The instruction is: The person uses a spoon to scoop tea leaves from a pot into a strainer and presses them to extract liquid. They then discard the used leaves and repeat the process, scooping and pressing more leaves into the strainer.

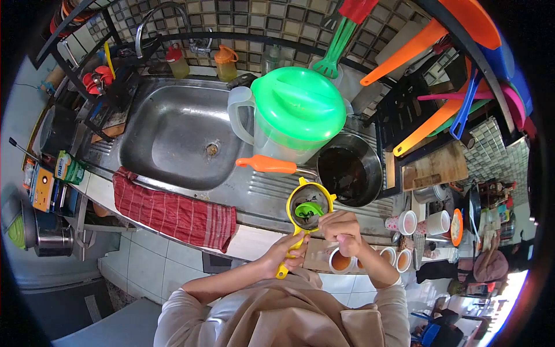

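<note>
My left hand (285, 254) is wrapped round the handle of a yellow strainer (299, 229), held level over the counter's front edge. Inside the strainer's mesh are dark wet bits and a green spoon (309, 209). My right hand (341, 230) is closed beside the strainer's rim, apparently on the spoon's handle, which the fingers mostly hide. Just beyond stands a metal saucepan (377, 184) with dark liquid, its orange handle (267, 165) pointing left. Below my right hand is a white cup (341, 269) of orange-brown liquid.
A large clear pitcher (272, 149) with a green lid stands behind the saucepan. To the left are a steel sink (167, 127) and a red cloth (173, 208) over the edge. More cups (407, 222) stand at right. Orange utensils (404, 52) hang overhead. Another person (491, 263) is far right.
</note>
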Tool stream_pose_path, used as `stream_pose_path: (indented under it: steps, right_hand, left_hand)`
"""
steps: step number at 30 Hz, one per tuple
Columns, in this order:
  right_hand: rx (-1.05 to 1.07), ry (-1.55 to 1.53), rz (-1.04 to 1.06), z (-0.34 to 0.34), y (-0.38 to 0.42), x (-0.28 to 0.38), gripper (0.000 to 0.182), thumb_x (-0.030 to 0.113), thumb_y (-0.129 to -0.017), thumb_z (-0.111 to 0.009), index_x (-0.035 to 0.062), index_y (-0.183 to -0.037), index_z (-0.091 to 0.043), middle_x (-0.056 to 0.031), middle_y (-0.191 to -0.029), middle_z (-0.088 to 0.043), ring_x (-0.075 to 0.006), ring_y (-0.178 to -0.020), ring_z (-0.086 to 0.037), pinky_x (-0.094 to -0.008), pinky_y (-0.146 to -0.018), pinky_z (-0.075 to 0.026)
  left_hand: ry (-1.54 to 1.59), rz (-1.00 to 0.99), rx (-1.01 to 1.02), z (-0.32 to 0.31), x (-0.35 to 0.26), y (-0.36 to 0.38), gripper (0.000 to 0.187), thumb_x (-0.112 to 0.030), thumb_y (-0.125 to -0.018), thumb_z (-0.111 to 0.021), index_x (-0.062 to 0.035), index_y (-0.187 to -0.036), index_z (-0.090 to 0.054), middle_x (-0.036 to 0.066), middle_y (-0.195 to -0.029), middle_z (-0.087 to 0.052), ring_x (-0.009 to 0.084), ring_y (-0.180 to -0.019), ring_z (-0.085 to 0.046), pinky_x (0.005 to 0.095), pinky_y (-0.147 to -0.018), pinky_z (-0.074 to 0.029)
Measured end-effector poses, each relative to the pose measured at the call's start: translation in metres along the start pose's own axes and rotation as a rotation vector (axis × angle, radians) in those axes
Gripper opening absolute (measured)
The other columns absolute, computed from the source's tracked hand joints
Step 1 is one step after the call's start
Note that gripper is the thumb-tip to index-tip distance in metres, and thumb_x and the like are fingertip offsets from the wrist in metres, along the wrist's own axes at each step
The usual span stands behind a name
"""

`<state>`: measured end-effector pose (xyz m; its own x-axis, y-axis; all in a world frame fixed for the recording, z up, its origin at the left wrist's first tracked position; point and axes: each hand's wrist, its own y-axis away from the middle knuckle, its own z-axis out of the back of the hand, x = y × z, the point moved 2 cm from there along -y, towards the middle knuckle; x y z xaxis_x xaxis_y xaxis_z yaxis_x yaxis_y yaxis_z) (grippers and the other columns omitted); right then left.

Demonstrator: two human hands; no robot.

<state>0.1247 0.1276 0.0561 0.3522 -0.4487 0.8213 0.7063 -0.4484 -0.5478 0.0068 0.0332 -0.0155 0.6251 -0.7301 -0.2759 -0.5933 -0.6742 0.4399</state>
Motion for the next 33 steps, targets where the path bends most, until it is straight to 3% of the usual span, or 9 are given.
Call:
stream_pose_path:
  steps: [2,7,11,17,19,25,28,33]
  right_hand:
    - [0.001,-0.002,-0.009,0.000,0.001,-0.002,0.037,0.024,-0.079,-0.037,0.0015,-0.050,-0.034,-0.0080,-0.045,-0.031,-0.0236,-0.037,-0.031,-0.0328,-0.040,-0.025]
    - [-0.252,0.075,-0.093,-0.004,-0.001,-0.005,0.041,0.028,-0.080,-0.034,0.0035,-0.048,-0.027,-0.0044,-0.043,-0.026,-0.0184,-0.036,-0.025,-0.0297,-0.039,-0.022]
    - [-0.281,0.087,-0.161,-0.001,-0.001,-0.008,0.043,0.032,-0.082,-0.035,0.0019,-0.051,-0.031,-0.0061,-0.046,-0.030,-0.0189,-0.038,-0.030,-0.0299,-0.039,-0.023]
    - [-0.092,0.029,-0.225,0.013,-0.008,-0.014,0.038,0.031,-0.077,-0.033,0.0022,-0.052,-0.030,-0.0066,-0.047,-0.029,-0.0191,-0.039,-0.030,-0.0299,-0.041,-0.022]
    - [0.121,-0.074,-0.260,0.014,-0.013,-0.012,0.033,0.029,-0.070,-0.036,0.0022,-0.053,-0.029,-0.0067,-0.048,-0.026,-0.0196,-0.041,-0.030,-0.0307,-0.042,-0.022]
    - [0.329,-0.152,-0.343,0.019,-0.025,-0.010,0.027,0.026,-0.062,-0.038,0.0028,-0.054,-0.028,-0.0064,-0.048,-0.026,-0.0197,-0.042,-0.028,-0.0309,-0.044,-0.022]
    - [0.235,-0.159,-0.403,0.020,-0.029,-0.012,0.031,0.029,-0.060,-0.039,0.0047,-0.047,-0.025,-0.0052,-0.043,-0.026,-0.0195,-0.039,-0.027,-0.0304,-0.042,-0.022]
    - [0.061,-0.213,-0.438,0.024,-0.025,-0.019,0.027,0.025,-0.063,-0.039,0.0038,-0.049,-0.030,-0.0054,-0.044,-0.031,-0.0174,-0.042,-0.029,-0.0295,-0.043,-0.023]
  left_hand:
    - [-0.010,0.004,-0.001,0.000,0.001,0.000,0.027,-0.040,-0.089,-0.040,-0.0131,-0.091,-0.043,-0.005,-0.056,-0.029,0.0041,-0.040,-0.022,0.0183,-0.036,-0.018]
    - [-0.014,0.007,-0.015,-0.001,0.001,0.001,0.026,-0.039,-0.089,-0.041,-0.0132,-0.091,-0.042,-0.005,-0.056,-0.029,0.0045,-0.040,-0.022,0.0195,-0.036,-0.017]
    - [0.009,0.009,-0.005,0.000,0.002,-0.001,0.026,-0.039,-0.089,-0.041,-0.0131,-0.091,-0.042,-0.005,-0.056,-0.029,0.0045,-0.040,-0.022,0.0194,-0.036,-0.018]
    - [0.006,0.005,0.012,0.001,0.002,0.000,0.026,-0.039,-0.090,-0.040,-0.0132,-0.091,-0.041,-0.005,-0.056,-0.029,0.0043,-0.040,-0.022,0.0186,-0.036,-0.019]
    - [0.031,0.012,0.018,0.002,0.003,0.000,0.026,-0.039,-0.089,-0.041,-0.0131,-0.090,-0.041,-0.005,-0.056,-0.029,0.0044,-0.040,-0.022,0.0183,-0.036,-0.019]
    - [0.045,0.012,0.027,0.002,0.003,0.000,0.026,-0.039,-0.089,-0.041,-0.0128,-0.091,-0.041,-0.005,-0.055,-0.029,0.0045,-0.039,-0.023,0.0183,-0.036,-0.020]
    - [0.049,0.012,0.007,0.002,0.004,0.000,0.026,-0.039,-0.089,-0.042,-0.0128,-0.090,-0.041,-0.005,-0.055,-0.028,0.0044,-0.039,-0.023,0.0184,-0.036,-0.020]
    - [0.051,0.016,0.018,0.001,0.003,0.001,0.026,-0.038,-0.089,-0.041,-0.0127,-0.090,-0.042,-0.005,-0.055,-0.028,0.0042,-0.039,-0.022,0.0183,-0.036,-0.020]
